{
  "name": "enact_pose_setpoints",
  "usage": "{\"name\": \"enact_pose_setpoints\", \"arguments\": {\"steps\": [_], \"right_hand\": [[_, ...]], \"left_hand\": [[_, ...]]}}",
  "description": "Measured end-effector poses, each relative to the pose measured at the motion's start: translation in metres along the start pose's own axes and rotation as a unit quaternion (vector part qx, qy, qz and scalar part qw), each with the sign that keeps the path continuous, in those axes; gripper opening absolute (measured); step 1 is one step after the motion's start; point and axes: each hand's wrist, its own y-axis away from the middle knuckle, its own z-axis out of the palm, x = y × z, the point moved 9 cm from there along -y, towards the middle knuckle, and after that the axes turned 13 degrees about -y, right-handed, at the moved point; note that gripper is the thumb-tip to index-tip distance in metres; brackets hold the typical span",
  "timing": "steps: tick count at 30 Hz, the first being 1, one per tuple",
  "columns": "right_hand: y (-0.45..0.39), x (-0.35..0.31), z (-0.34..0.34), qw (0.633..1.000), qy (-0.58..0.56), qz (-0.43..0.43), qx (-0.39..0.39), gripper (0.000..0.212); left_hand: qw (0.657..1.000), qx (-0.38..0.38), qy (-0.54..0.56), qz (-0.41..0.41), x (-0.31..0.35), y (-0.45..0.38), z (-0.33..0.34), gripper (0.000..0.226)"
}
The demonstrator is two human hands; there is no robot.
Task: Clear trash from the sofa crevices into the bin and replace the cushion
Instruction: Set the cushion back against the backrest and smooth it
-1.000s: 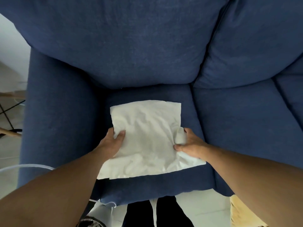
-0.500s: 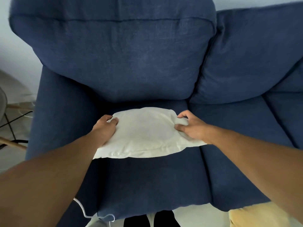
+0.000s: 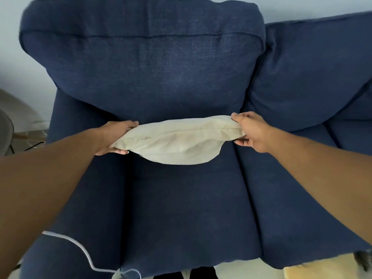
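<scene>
Both hands, left hand (image 3: 112,137) and right hand (image 3: 249,131), fingers clamped on the cream cushion's (image 3: 177,141) ends, replace it against the blue sofa's back cushion (image 3: 145,63); next, probably, release.

Cream fabric cushion (image 3: 177,141) over the navy blue fabric sofa (image 3: 181,208)

Gripped at both ends, sagging mid-air (a bit wrinkly) near the backrest.

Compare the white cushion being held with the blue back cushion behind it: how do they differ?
The white cushion is cream, small and slack, gripped at its ends by the left hand and right hand. The blue back cushion is navy, far larger, plump, and rests upright on the sofa, untouched. Both are fabric-covered with a seam along the edge.
</scene>
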Motion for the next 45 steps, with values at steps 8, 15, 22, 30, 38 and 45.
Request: {"name": "enact_pose_setpoints", "arguments": {"steps": [8,15,22,30,38,45], "right_hand": [[-0.015,-0.043,0.018,0.996,-0.061,-0.065,0.023,0.018],[-0.036,-0.082,0.012,0.987,-0.042,-0.119,0.096,0.01],[-0.049,-0.116,0.006,0.975,-0.018,-0.151,0.165,0.027],[-0.058,-0.104,0.012,0.957,0.088,-0.184,0.208,0.017],[0.029,-0.097,0.109,0.687,0.404,-0.6,0.073,0.045],[-0.013,-0.034,0.161,0.694,0.549,-0.464,-0.037,0.074]], "left_hand": [[0.98,0.021,0.184,0.073,0.037,-0.014,-0.028,0.05],[0.967,0.092,0.181,0.155,0.054,-0.015,-0.046,0.045],[0.964,0.159,0.139,0.159,0.062,-0.031,-0.079,0.017],[0.958,0.224,0.111,0.14,0.068,-0.046,-0.08,0.018],[0.813,0.487,0.06,0.314,0.089,0.012,-0.077,0.031],[0.64,0.34,-0.47,0.503,0.144,0.011,0.089,0.058]]}}
